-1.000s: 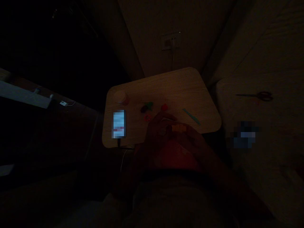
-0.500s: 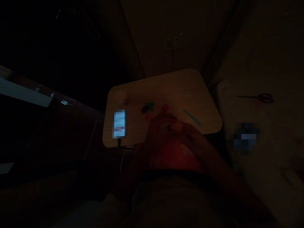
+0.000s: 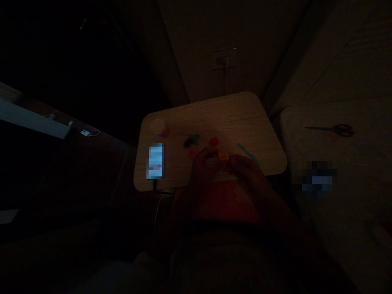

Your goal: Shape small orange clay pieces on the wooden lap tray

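Over the near edge of the small table, my left hand (image 3: 204, 161) and my right hand (image 3: 246, 165) meet at a small orange lump (image 3: 223, 155), which looks like modelling clay. Fingers of both hands are closed on it from either side. Beyond them on the tabletop lies a red lump (image 3: 214, 141). To its left are a green piece (image 3: 195, 139), a dark piece (image 3: 187, 143) and a pinkish-orange ring-like piece (image 3: 192, 153). A teal flat stick-like tool (image 3: 248, 153) lies just past my right hand. Dim light hides the finer finger detail.
The wooden table (image 3: 226, 114) carries a lidded tub (image 3: 159, 128) at its back left and a lit phone (image 3: 155, 161) with a cable. Scissors (image 3: 332, 129) lie on the pale surface at right. A wall socket (image 3: 224, 59) holds a plugged-in cord.
My hands have drawn slightly apart, and the orange lump now shows at the fingertips, a little further left and up. The view has shifted slightly.
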